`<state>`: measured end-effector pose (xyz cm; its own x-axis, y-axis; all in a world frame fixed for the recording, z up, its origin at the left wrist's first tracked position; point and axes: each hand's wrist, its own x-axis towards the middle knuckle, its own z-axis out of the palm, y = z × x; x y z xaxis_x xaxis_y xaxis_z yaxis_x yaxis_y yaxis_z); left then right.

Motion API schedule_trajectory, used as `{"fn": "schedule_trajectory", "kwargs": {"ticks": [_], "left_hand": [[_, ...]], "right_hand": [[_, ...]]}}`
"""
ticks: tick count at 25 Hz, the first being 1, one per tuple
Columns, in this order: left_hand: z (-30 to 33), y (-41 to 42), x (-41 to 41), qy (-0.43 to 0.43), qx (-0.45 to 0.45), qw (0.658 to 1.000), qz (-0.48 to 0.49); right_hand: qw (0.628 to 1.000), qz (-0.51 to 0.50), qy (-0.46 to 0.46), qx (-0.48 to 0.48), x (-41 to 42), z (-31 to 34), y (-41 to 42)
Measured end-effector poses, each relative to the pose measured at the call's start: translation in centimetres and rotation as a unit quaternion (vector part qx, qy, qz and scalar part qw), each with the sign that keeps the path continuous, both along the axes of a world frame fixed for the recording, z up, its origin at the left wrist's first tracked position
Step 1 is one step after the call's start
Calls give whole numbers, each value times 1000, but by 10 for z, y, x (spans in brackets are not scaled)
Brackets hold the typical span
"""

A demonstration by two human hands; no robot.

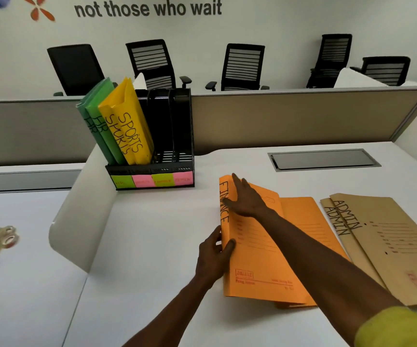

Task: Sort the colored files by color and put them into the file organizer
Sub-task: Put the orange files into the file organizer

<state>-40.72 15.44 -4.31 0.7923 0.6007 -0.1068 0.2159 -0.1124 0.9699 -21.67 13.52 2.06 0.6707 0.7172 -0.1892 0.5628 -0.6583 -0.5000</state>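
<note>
Orange FINANCE file [260,259], long axis 12-to-6, is pinched at its spine by left hand [213,259]; right hand [246,200] is laid flat on top.

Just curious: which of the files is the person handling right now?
The orange FINANCE file: both hands touch it. Green and yellow files stand in the organizer; brown ADMIN files lie untouched.

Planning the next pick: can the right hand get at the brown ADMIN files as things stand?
Probably yes: the ADMIN files lie uncovered on the desk, just right of the orange files, but the right hand now rests on the top orange file.
</note>
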Motion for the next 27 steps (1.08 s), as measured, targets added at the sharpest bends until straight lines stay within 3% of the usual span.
{"fn": "schedule_trajectory", "kwargs": {"ticks": [9,16,27], "left_hand": [[31,53,-29,-46,91,995,6],[50,81,-25,-71,188,978,62],[73,118,-21,-110,283,942,144]], "right_hand": [[993,-63,-34,92,3,53,77],[985,0,-62,163,-6,112,131],[935,82,-142,314,-51,177,164]]}}
